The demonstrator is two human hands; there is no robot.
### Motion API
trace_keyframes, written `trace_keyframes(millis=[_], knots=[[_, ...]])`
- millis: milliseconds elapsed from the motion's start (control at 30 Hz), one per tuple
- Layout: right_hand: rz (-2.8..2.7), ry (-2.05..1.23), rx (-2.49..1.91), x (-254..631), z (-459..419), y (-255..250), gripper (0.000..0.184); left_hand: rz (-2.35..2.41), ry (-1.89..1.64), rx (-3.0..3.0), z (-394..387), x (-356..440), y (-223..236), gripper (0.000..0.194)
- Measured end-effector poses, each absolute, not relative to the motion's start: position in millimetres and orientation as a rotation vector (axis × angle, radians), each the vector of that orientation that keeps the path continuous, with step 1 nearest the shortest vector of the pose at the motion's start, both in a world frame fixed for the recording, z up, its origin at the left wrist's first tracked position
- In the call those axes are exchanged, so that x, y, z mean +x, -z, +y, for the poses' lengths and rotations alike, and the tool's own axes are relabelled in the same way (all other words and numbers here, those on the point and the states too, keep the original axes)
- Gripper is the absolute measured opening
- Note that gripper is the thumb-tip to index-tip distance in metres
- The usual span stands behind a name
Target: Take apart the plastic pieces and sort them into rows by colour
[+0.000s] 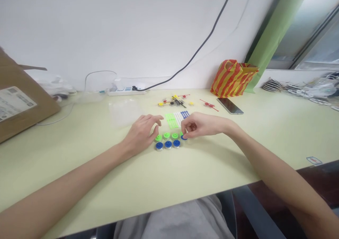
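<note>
Pinched in my right hand [200, 124] is a blue-topped disc [184, 137], held at the right end of the rows. My left hand [143, 129] hovers at the left end, fingers curved and apart, holding nothing. Between them, green-topped discs [166, 135] with clear bases form a back row; my right fingers partly cover the rightmost one. Three blue-topped discs [168, 144] make up the front row. Just behind lie flat strips grouped by colour: green strips [172, 121], white strips [179, 118] and blue strips [185, 114].
Behind the strips is a loose pile of red, yellow and black pieces [174, 101], with a red piece [209, 105] to its right. A phone [230, 105], a striped bag [234, 78], a power strip [127, 91], a clear plastic sheet [124, 112] and a cardboard box [23, 101] surround the work area.
</note>
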State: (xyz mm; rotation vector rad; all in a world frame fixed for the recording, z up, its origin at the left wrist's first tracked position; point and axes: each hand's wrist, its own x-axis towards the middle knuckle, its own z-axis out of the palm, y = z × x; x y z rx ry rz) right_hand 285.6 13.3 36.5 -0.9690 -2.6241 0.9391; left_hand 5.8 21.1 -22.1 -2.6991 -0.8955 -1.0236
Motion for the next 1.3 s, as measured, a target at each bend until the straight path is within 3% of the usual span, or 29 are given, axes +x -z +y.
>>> trace_keyframes(millis=[533, 733, 1033, 1300], knots=[[-2.801, -0.934, -1.059, 279, 7, -37, 0.011, -0.747, 1.007, -2.701, 24, 6, 24, 0.020], [-2.769, -0.896, -1.053, 282, 10, -37, 0.021, -0.717, 1.008, -2.692, 23, 6, 24, 0.019], [-2.294, -0.022, -1.484, 303, 35, -32, 0.017, -0.695, 1.026, -2.700, 24, 6, 24, 0.020], [-2.331, 0.084, -1.528, 306, 49, -18, 0.017, -0.524, 0.918, -2.808, 15, 8, 18, 0.021]])
